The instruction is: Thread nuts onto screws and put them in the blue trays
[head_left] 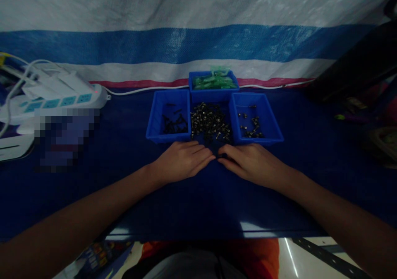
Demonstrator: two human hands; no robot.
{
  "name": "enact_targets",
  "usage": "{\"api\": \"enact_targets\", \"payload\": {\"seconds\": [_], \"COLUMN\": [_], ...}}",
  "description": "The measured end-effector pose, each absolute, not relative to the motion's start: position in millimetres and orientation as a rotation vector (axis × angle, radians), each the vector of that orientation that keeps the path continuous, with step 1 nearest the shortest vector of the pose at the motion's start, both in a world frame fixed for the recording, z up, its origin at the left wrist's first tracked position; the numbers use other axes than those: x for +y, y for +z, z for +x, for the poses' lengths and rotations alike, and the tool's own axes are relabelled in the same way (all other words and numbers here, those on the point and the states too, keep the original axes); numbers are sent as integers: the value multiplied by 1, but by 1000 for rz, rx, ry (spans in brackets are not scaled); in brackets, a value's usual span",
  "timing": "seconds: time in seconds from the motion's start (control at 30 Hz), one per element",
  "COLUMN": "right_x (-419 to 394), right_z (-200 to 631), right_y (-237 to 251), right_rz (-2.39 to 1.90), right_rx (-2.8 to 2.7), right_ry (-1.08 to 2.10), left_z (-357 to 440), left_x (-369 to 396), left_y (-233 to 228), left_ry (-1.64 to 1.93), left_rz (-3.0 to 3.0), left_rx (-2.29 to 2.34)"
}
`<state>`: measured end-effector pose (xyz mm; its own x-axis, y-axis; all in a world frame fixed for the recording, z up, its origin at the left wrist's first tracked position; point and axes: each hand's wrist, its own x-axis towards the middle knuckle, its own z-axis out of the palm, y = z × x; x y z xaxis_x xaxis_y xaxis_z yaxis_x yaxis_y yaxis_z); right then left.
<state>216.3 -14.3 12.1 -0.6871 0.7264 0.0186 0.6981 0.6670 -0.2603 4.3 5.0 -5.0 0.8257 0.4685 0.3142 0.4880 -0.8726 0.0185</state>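
The left hand (182, 161) is laid flat on the dark blue surface (124, 196), palm down, with the fingers held close together; nothing is seen in it. The right hand (252, 163) is laid flat just beside it, palm down too; the fingertips of both hands are brought almost together in the middle. A small dark piece (221, 156) is seen right at the fingertips of the right hand; whether it is pinched or only touched cannot be told.

A pile of small dark metal parts (210, 123) is heaped on the surface just past the fingertips; it is set between two blue trays. A few black parts are kept in the left tray (169, 115); a few dark parts are kept in the right tray (256, 117). A third blue tray (213, 84) is placed behind the pile; it is filled with green packets.

A white power strip (58, 101) with plugs and white cables is seen far to the left; a striped sheet (198, 26) of blue, white and pink is hung behind everything.
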Motion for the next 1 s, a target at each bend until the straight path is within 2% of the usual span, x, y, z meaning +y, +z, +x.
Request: {"api": "enact_targets", "payload": {"seconds": [0.37, 0.73, 1.0], "right_x": [-14, -16, -15], "right_z": [215, 213, 214], "right_y": [12, 9, 11], "right_rz": [-1139, -1109, -1223], "right_rx": [-2760, -2783, -2745], "right_ry": [291, 293, 285], "left_z": [3, 5, 4], "left_x": [5, 2, 8], "left_y": [-3, -2, -4], "left_ry": [-455, -634, -466], "left_rz": [-3031, -2995, -2981], "left_rx": [-852, -684, -803]}}
